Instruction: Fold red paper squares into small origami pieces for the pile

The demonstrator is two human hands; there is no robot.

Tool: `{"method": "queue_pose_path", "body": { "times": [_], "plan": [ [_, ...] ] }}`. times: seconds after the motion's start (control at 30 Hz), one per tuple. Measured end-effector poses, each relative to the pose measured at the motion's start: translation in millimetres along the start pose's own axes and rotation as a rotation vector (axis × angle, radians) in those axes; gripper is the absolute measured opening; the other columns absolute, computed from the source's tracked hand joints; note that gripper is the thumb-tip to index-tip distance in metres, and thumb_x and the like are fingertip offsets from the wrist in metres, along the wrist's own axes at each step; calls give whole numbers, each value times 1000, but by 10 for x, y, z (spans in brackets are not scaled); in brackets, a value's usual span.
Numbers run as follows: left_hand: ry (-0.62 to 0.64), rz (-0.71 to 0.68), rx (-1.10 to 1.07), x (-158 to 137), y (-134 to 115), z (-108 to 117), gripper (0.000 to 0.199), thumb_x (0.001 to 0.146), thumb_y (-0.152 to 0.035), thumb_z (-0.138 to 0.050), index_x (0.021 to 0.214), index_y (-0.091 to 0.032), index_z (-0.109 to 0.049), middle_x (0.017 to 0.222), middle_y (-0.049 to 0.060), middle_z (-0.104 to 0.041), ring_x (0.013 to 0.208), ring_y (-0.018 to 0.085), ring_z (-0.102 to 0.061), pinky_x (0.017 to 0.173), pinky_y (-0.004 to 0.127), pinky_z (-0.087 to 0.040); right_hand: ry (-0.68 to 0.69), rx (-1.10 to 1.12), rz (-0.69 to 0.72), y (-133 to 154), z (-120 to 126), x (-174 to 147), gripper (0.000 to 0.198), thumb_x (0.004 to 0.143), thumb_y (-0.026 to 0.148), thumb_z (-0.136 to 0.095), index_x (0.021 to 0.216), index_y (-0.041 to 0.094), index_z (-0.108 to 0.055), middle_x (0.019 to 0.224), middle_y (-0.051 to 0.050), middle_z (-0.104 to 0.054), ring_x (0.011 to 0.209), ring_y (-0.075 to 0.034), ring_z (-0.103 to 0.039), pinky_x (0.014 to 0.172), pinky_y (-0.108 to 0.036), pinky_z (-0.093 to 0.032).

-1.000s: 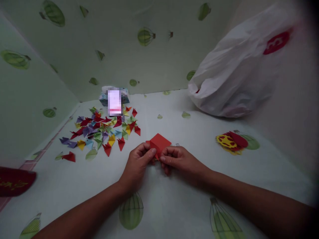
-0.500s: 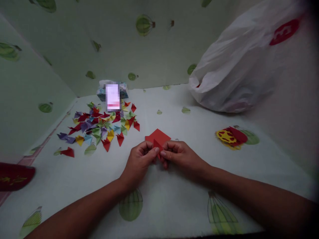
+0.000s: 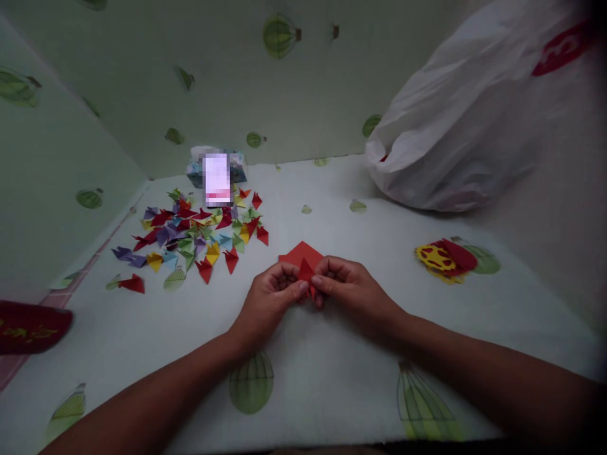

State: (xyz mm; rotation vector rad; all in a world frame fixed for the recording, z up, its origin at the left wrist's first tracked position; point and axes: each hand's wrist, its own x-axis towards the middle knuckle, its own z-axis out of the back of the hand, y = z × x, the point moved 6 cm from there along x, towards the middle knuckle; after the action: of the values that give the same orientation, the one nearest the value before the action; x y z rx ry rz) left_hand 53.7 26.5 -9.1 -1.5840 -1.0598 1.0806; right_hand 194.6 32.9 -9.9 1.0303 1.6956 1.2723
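Between my two hands is a small folded red paper (image 3: 306, 270), its pointed tip facing away from me. My left hand (image 3: 279, 292) pinches its left side between thumb and fingers. On the right side, my right hand (image 3: 348, 287) grips it the same way, with the thumb on the near face. Just beyond my fingers, red square sheets (image 3: 303, 251) lie on the table. Left of my hands spreads a pile of small folded paper cranes (image 3: 190, 237) in red, yellow, green, blue and purple.
A lit phone (image 3: 217, 178) leans against a tissue box (image 3: 241, 165) behind the cranes. A white plastic bag (image 3: 441, 145) stands at the back right. Yellow and red paper cutouts (image 3: 439, 258) lie at right. A dark red object with gold markings (image 3: 33, 327) is at the left edge.
My fingers have shifted slightly on the folded paper, and more of its pointed front shows now. The whole view has moved a little; the cranes and bag stay in place.
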Motion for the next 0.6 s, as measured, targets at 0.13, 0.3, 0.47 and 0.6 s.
{"method": "queue_pose_path", "body": {
  "times": [0.13,0.3,0.47,0.6],
  "plan": [
    [-18,-37,-23,0,-64,1,26,74,-26,-83,87,-17,-62,77,-2,-66,69,12,-63,66,24,-49,-4,30,53,32,-7,12,23,83,30,-77,88,21,-57,69,3,-66,62,-13,-63,64,-29,-48],
    [-57,-82,18,-21,-110,28,26,74,-19,-82,88,-18,-60,80,-4,-62,69,8,-58,65,21,-48,11,11,107,73,-25,0,17,85,24,-74,89,20,-58,69,4,-65,62,-11,-61,63,-27,-48],
    [-42,-126,-11,-20,-108,23,26,76,-18,-80,94,-19,-60,77,-5,-62,66,7,-59,64,20,-49,31,30,144,91,-23,-5,11,87,19,-71,84,20,-61,69,3,-67,63,-11,-61,65,-27,-49],
    [-25,-187,-24,-26,-157,10,20,77,-16,-78,90,-18,-63,75,-5,-64,66,7,-61,63,19,-50,15,44,177,115,-9,-21,8,86,17,-71,84,20,-64,69,3,-66,63,-11,-62,66,-28,-50]
  ]
}}
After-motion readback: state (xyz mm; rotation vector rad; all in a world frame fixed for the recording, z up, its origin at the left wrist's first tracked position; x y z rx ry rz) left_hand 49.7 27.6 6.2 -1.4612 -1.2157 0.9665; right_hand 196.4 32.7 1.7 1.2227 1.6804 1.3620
